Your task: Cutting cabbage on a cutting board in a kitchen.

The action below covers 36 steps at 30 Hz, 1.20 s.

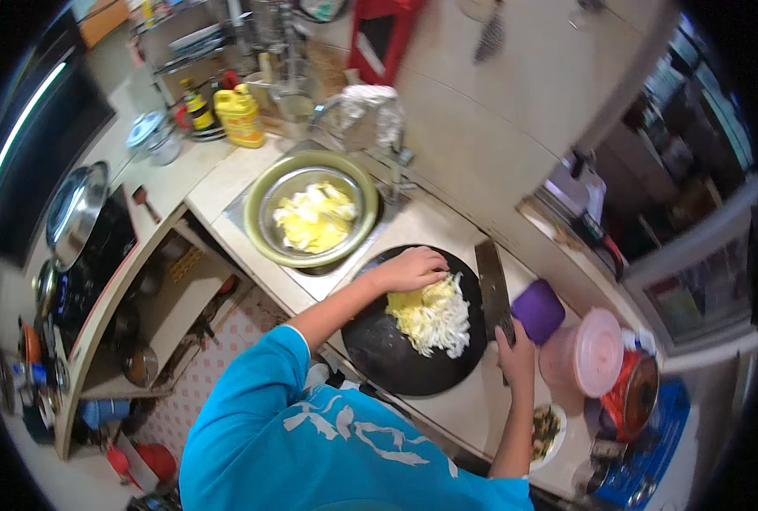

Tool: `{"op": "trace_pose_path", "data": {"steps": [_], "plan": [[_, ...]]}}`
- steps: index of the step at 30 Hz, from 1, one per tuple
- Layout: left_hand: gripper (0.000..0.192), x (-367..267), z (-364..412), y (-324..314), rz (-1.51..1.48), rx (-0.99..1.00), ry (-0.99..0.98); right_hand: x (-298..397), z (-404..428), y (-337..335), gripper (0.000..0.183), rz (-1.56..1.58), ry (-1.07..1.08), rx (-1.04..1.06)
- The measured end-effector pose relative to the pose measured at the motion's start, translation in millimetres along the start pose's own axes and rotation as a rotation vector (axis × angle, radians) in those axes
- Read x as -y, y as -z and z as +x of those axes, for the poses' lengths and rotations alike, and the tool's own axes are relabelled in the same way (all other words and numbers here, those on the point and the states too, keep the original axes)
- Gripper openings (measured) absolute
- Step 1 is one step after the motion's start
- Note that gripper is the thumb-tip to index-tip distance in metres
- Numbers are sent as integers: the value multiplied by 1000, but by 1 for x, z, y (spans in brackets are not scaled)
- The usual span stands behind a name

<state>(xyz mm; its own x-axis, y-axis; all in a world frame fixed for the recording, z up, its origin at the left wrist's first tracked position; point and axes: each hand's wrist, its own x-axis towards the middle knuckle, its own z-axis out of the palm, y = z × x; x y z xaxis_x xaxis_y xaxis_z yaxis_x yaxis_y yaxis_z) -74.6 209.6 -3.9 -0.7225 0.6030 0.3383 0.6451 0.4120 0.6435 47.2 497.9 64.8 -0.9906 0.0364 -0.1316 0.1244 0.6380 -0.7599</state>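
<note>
A pile of shredded cabbage (440, 319) lies on a round black cutting board (392, 364) on the counter. My left hand (417, 267) rests on the upper edge of the pile, fingers curled over it; whether it grips any shreds is hidden. To the right, my right hand (516, 351) holds a cleaver (494, 281) by its handle, with the blade pointing up the picture along the board's right edge, off the cabbage. Pieces of yellow-white cabbage (315, 217) fill a metal bowl inside a green basin (251, 223), which sits over the sink at upper left of the board.
A purple container (539, 310), a pink lidded bucket (596, 354) and a plate of food (548, 434) stand right of the board. The foil-wrapped faucet (372, 115) rises behind the basin. Yellow bottle (240, 118) and stove (98, 274) are farther left.
</note>
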Motion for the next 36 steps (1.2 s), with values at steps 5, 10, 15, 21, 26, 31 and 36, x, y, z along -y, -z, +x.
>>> {"op": "trace_pose_path", "data": {"steps": [5,10,15,21,26,31,36], "plan": [[27,-2,-84,54,-28,-501,283,19,3,-41,21,476,-249,367],[17,-4,-214,58,220,-677,584,2,17,-109,30,637,-311,499],[19,-47,-318,30,493,-562,685,-21,51,-138,29,223,15,297],[26,-49,-555,-133,314,-396,1524,91,77,-173,29,337,370,410],[26,-46,-625,-189,191,-320,1624,158,42,-183,30,363,518,383],[27,-67,-724,-176,60,-241,1787,258,-31,-254,32,407,655,430],[36,-23,-736,-55,-30,-314,1709,351,-127,-294,34,370,735,404]]}}
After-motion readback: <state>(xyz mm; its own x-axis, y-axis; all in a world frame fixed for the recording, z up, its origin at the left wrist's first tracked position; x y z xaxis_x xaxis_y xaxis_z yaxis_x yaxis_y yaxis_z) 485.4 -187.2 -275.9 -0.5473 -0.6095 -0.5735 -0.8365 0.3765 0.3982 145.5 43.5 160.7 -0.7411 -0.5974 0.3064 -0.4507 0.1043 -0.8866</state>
